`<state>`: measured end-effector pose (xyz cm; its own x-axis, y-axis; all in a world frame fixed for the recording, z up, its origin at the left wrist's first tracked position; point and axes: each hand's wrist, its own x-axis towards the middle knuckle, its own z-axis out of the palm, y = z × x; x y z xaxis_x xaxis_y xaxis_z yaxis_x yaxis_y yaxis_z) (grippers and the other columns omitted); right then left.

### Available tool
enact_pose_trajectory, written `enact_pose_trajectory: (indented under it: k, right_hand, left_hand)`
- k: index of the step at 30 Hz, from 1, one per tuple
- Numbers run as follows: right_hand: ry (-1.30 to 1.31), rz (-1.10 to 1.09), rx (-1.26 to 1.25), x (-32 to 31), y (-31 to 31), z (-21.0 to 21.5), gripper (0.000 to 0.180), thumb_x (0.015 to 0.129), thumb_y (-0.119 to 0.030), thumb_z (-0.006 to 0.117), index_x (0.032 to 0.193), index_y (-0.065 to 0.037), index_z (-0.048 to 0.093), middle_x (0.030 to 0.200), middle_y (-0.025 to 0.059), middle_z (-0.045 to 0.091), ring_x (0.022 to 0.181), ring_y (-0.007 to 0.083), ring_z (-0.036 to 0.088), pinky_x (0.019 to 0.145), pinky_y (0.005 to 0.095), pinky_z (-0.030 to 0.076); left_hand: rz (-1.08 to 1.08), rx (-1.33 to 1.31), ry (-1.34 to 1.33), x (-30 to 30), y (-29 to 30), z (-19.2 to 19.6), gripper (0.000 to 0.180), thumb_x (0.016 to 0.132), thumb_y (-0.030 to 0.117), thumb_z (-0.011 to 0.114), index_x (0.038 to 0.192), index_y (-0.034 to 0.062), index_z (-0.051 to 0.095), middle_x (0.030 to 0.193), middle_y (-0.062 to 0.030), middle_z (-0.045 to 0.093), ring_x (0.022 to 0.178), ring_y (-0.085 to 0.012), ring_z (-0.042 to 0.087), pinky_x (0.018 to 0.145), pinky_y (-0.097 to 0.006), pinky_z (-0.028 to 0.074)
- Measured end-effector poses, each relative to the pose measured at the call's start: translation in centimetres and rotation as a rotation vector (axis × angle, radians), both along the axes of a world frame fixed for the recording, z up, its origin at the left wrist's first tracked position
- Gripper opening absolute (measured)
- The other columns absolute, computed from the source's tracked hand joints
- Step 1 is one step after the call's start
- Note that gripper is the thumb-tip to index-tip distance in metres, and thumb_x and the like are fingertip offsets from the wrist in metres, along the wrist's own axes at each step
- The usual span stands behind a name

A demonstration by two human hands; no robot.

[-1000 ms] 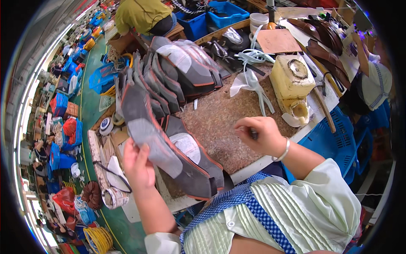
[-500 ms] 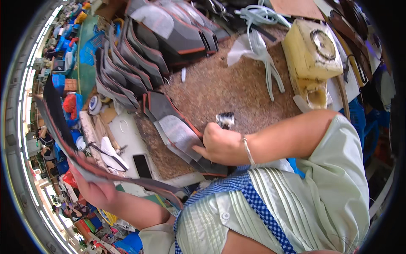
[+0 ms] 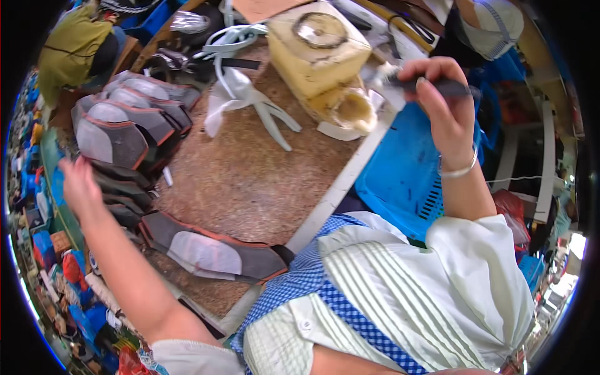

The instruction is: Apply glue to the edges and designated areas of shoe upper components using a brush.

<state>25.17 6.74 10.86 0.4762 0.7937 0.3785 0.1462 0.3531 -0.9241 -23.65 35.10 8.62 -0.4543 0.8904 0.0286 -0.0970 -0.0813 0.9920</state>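
My right hand (image 3: pixel 447 119) is raised at the upper right, its fingers wrapped round a brush (image 3: pixel 451 87) with a dark handle and pale bristles. The bristle end points left, beside a yellowish cut-open plastic jug (image 3: pixel 325 50) whose mouth is crusted pale. My left hand (image 3: pixel 82 187) reaches to the left edge of a row of grey shoe uppers (image 3: pixel 119 144) with orange-red edging; its fingers are smeared by motion. One shoe upper (image 3: pixel 203 250) lies flat on the near side of the brown board, below both hands and apart from them.
Pale strips (image 3: pixel 275 122) and a white translucent scrap lie on the brown work board (image 3: pixel 244 187). A small white stick (image 3: pixel 167 176) is near the uppers. A blue plastic basket (image 3: pixel 400 169) stands right of the board. A person in an olive top (image 3: pixel 72 56) is at the upper left.
My left hand has moved from the lower left, where it held a shoe upper, to the row of uppers. My right hand has left the flat upper and risen beside the jug; the view has turned right.
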Motion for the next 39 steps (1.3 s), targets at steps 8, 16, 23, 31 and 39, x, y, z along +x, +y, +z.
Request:
enact_pose_trajectory:
  k: [8, 16, 23, 31, 39]
  right_hand:
    - [-0.936, 0.229, 0.01, 0.3, 1.8, -3.8, 0.017, 0.072, -0.01, 0.073, 0.083, -0.003, 0.062, 0.079, 0.0093, 0.062, 0.06, 0.0193, 0.06, 0.054, 0.0271, 0.049]
    - [-0.502, 0.146, -0.482, 4.0, 1.6, -3.5, 0.014, 0.084, -0.016, 0.062, 0.079, -0.003, 0.063, 0.063, -0.002, 0.054, 0.05, 0.0047, 0.043, 0.045, 0.0219, 0.032]
    - [-0.188, 0.448, -0.7, -4.5, 1.1, -4.0, 0.01, 0.084, -0.017, 0.06, 0.084, -0.008, 0.057, 0.064, -0.0048, 0.051, 0.045, 0.001, 0.035, 0.039, 0.0169, 0.023]
    - [-0.465, 1.022, -0.25, -25.9, 11.0, -8.3, 0.018, 0.086, -0.015, 0.059, 0.091, 0.002, 0.055, 0.081, 0.0054, 0.063, 0.074, 0.0078, 0.059, 0.065, 0.0209, 0.047]
    - [-0.534, 1.121, -0.55, -26.5, 14.1, -6.3, 0.021, 0.084, -0.019, 0.062, 0.085, 0.002, 0.057, 0.071, 0.0039, 0.063, 0.06, 0.0067, 0.058, 0.053, 0.0208, 0.045]
  left_hand:
    - [-0.333, -0.22, 0.827, 4.8, -25.5, -5.0, 0.024, 0.082, 0.011, 0.063, 0.103, 0.0039, 0.055, 0.082, -0.0014, 0.054, 0.07, -0.0064, 0.05, 0.064, -0.02, 0.042]
    - [-0.306, -0.399, 0.345, 6.2, -29.9, -7.9, 0.04, 0.078, 0.017, 0.071, 0.109, -0.0022, 0.054, 0.1, -0.0063, 0.054, 0.076, -0.0084, 0.054, 0.062, -0.021, 0.043]
    - [-0.186, -0.357, 0.365, 5.6, -28.8, -10.1, 0.082, 0.062, 0.022, 0.083, 0.123, -0.0064, 0.037, 0.091, -0.0086, 0.054, 0.064, -0.0103, 0.051, 0.057, -0.026, 0.046]
    - [-0.231, -0.319, 0.206, 6.1, -29.4, -9.9, 0.075, 0.067, 0.007, 0.078, 0.125, -0.0066, 0.032, 0.092, -0.0083, 0.05, 0.063, -0.0065, 0.051, 0.056, -0.021, 0.045]
    - [-0.21, -0.235, 0.168, 5.8, -30.1, -10.2, 0.073, 0.067, 0.009, 0.079, 0.122, -0.0076, 0.034, 0.092, -0.0083, 0.052, 0.054, -0.0038, 0.048, 0.048, -0.019, 0.042]
